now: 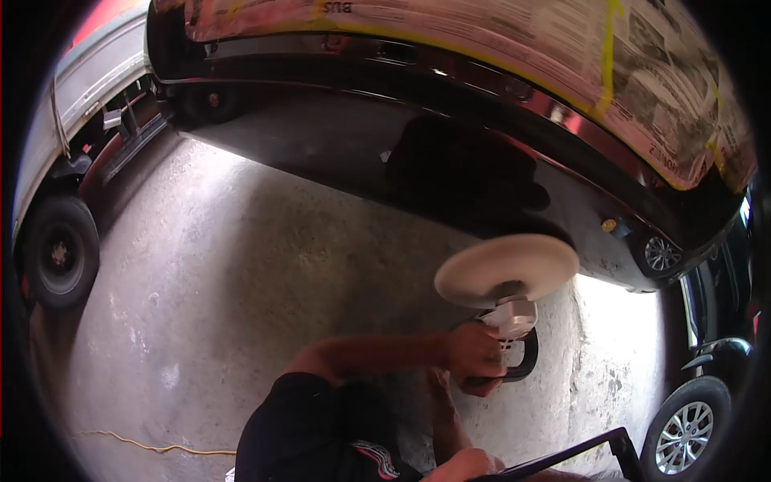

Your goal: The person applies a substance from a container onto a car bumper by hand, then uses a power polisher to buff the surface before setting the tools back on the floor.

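Note:
A polishing machine with a round white pad point(507, 267) is held up close to the glossy black car body point(353, 140); I cannot tell whether the pad touches the paint. My left hand point(474, 353) is wrapped around the machine's black loop handle point(526, 361) just under the pad. My right hand point(466, 466) sits at the bottom edge of the view, gripping the machine's black rear body point(562, 458). My black sleeve point(321, 426) fills the lower middle.
Newspaper and yellow tape point(642, 72) mask the car's upper part. Below is a bare concrete floor point(241, 305) with a yellow cord point(152, 444) lying on it. A truck wheel point(58, 253) stands at the left, and another car's wheel point(683, 434) at the lower right.

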Motion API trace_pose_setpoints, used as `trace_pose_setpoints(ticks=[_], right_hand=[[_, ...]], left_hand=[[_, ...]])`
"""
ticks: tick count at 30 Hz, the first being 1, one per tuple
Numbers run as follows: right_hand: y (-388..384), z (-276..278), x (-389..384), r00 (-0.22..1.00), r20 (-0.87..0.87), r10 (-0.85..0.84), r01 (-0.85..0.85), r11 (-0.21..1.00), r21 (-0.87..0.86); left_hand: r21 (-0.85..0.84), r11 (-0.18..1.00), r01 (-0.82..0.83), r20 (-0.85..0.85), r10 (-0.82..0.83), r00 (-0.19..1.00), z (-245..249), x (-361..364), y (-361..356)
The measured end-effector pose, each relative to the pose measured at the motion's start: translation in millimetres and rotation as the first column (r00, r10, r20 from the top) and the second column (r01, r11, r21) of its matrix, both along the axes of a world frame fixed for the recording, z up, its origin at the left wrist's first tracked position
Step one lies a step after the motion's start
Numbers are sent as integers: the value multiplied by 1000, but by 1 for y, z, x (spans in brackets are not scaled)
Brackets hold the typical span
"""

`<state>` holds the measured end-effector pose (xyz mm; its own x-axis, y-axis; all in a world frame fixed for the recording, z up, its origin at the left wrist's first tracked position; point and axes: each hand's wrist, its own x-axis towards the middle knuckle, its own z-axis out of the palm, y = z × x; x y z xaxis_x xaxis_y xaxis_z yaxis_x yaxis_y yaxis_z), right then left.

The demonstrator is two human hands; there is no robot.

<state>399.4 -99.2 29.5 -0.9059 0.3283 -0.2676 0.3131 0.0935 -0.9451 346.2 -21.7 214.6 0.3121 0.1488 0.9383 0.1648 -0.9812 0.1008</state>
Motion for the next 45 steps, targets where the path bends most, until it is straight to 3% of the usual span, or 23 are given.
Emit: trace_pose_setpoints(ticks=[2,6,9,11,17,24,26,30,32,38,41,44,45], right_hand=[[2,-2,-6,999,25,30,-30,999,27],[20,1,-24,995,66,73,-80,990,115],[36,3,-35,991,102,89,-106,978,177],[46,5,-42,989,122,80,-105,970,220],[57,11,-45,985,169,-45,-11,948,318],[37,7,-50,973,106,-207,155,915,372],[41,11,-50,969,85,-233,180,896,405],[52,15,-60,964,40,-264,216,859,464],[41,11,-27,961,-12,-278,254,858,447],[36,4,9,918,-252,-305,372,884,283],[41,6,12,882,-357,-308,392,900,190],[45,11,13,820,-460,-340,421,903,82],[47,12,13,791,-495,-359,435,900,42]], left_hand=[[146,989,-8,105,-8,994,-11,-22,-5],[203,978,-40,67,27,997,-34,-76,-22],[228,964,-138,107,116,987,-53,-100,-38],[261,920,-292,104,274,956,-55,-118,-52],[128,881,-456,161,435,886,-41,-169,-95],[166,822,-545,51,544,837,17,-217,-130],[112,810,-576,161,557,814,26,-216,-134],[-16,851,-524,166,519,838,46,-196,-131],[-9,940,-342,115,340,933,55,-181,-114],[-35,998,51,121,-47,992,63,-87,-35],[-63,997,46,134,-38,990,83,-50,-25],[-98,993,68,31,-65,997,93,-49,-20],[-62,998,20,86,-15,996,101,-60,-25]])
